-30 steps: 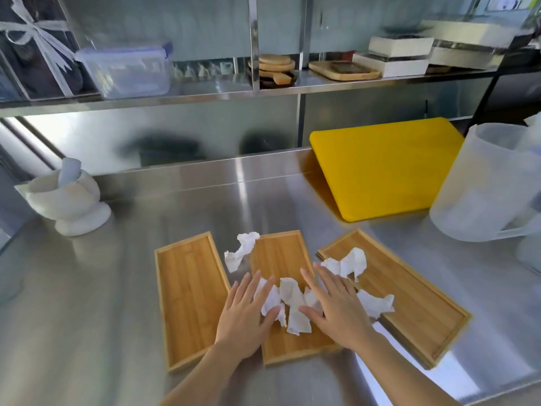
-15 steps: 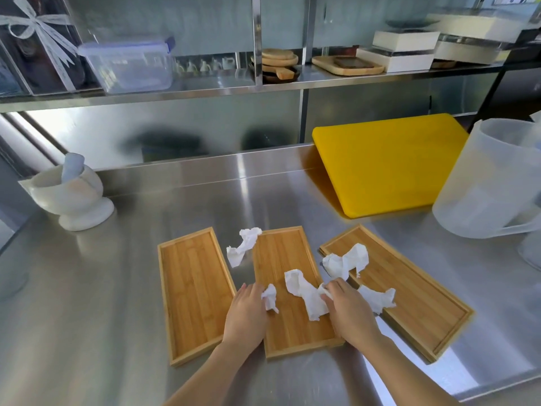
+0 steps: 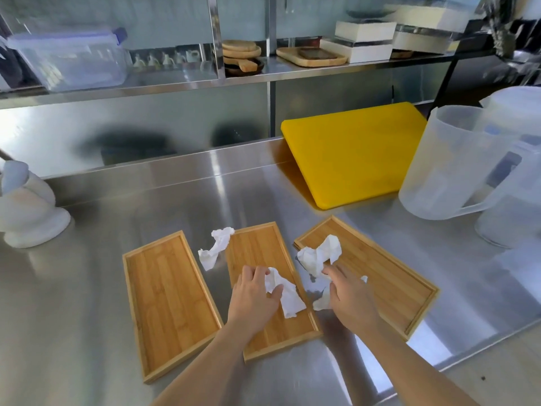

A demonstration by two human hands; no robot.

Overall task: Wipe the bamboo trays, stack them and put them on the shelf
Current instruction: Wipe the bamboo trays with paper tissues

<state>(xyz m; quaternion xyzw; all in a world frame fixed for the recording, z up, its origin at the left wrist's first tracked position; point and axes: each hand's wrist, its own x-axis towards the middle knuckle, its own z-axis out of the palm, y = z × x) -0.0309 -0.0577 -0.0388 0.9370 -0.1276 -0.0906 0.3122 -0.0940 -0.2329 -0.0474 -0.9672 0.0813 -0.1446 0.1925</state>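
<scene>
Three bamboo trays lie side by side on the steel counter: a left tray [image 3: 169, 300], a middle tray [image 3: 257, 247] and a right tray [image 3: 389, 276]. My left hand [image 3: 253, 300] rests on the middle tray and grips a crumpled white paper towel [image 3: 285, 294]. My right hand [image 3: 349, 294] is over the gap between the middle and right trays, fingers curled on another white paper piece [image 3: 322, 301]. A larger crumpled paper [image 3: 320, 254] lies on the right tray's near-left corner. One more paper scrap [image 3: 216, 247] sits between the left and middle trays.
A steel shelf [image 3: 205, 83] runs above the counter with a clear plastic box [image 3: 70, 60], wooden boards [image 3: 243, 54] and white boxes [image 3: 363, 39]. A yellow cutting board [image 3: 354, 150] leans at the back. Translucent jugs [image 3: 456, 162] stand right; a white mortar [image 3: 26, 212] stands left.
My left hand has slid onto the middle tray and taken hold of a paper towel. My right hand has moved right toward the right tray. The view has shifted slightly.
</scene>
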